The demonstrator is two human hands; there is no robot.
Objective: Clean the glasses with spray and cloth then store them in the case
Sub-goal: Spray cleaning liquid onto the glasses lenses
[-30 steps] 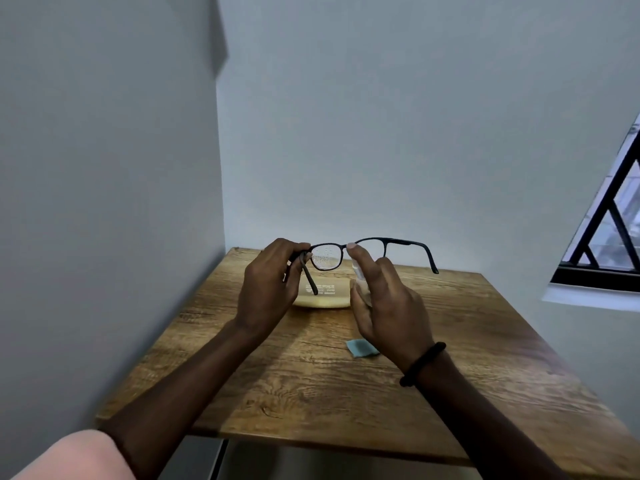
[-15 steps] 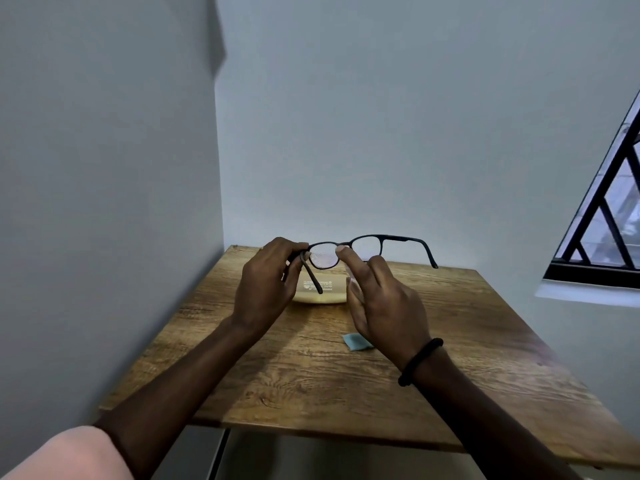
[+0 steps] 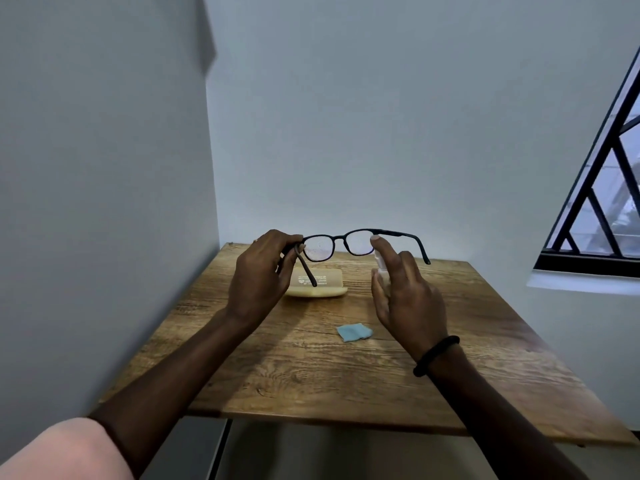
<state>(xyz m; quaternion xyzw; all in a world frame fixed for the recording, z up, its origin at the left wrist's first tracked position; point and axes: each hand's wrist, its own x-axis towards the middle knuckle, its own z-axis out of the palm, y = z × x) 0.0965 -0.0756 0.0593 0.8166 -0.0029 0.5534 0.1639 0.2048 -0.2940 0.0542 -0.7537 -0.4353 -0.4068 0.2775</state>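
- Left hand [image 3: 263,271]: the glasses [image 3: 338,238] are pinched at the left hinge only and held up in the air above the far side of the bench [image 3: 311,375]. The left arm of the frame hangs folded partway down under the fingers. With a one-point hold, a twist or slip of the frame is judged possible if the lenses are pushed.
- Case [image 3: 318,285]: it lies on the bench below the glasses, just behind the left hand. Whether it is open cannot be told. Drips or overspray could be caught by it.
- Left lens [image 3: 317,249]: fine droplets are seen on it. If they are left, runs onto the frame or dried marks are likely. The right lens looks drier, so uneven coverage is a risk.
- Cloth [image 3: 353,331]: it lies crumpled on the bare wood, apart from both hands. Grit could be picked up there and dragged over the lenses.
- Spray [image 3: 381,265]: a small pale bottle, mostly hidden. Where the nozzle points cannot be told. A misaimed press would wet the bench or the wall.
- Right hand [image 3: 405,296]: it is curled round the spray, with the forefinger set on top, close by the right lens. A knock against the frame is possible.
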